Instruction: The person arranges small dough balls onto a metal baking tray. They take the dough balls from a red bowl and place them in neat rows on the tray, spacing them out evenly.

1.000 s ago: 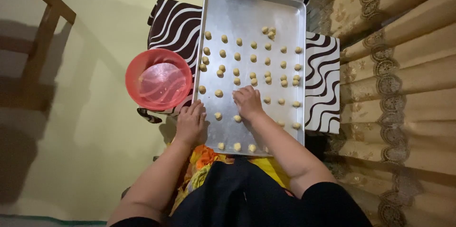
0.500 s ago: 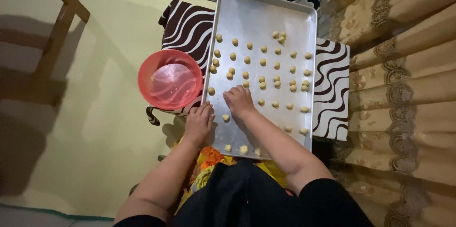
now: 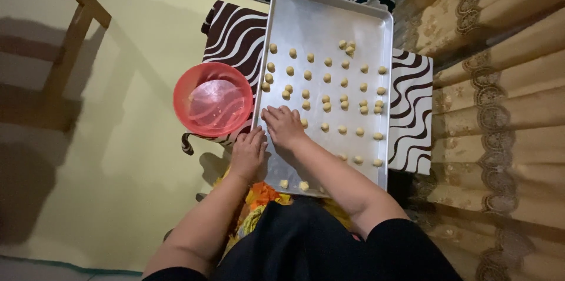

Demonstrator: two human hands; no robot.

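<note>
Two hands at a silver tray of little dough balls.

From the head camera, the right hand (image 3: 285, 128) lies on the tray (image 3: 306, 28), fingers bent down over a spot of metal; I cannot tell if they pinch anything. The left hand (image 3: 248, 153) rests at the tray's edge, at 8 o'clock, fingers loose and holding nothing. Dough balls (image 3: 325, 106) sit in rows toward 1 o'clock of the right hand. A red bowl (image 3: 212, 99) sits at 10 o'clock, on a striped cloth (image 3: 232, 31).

tray far end: i see bare metal on the baking tray (image 3: 329, 16), room to pass
tray middle: rows of dough balls (image 3: 325, 106) crowd it
left: red bowl (image 3: 213, 99) just beside the rim
right: curtain (image 3: 500, 98) close
</note>
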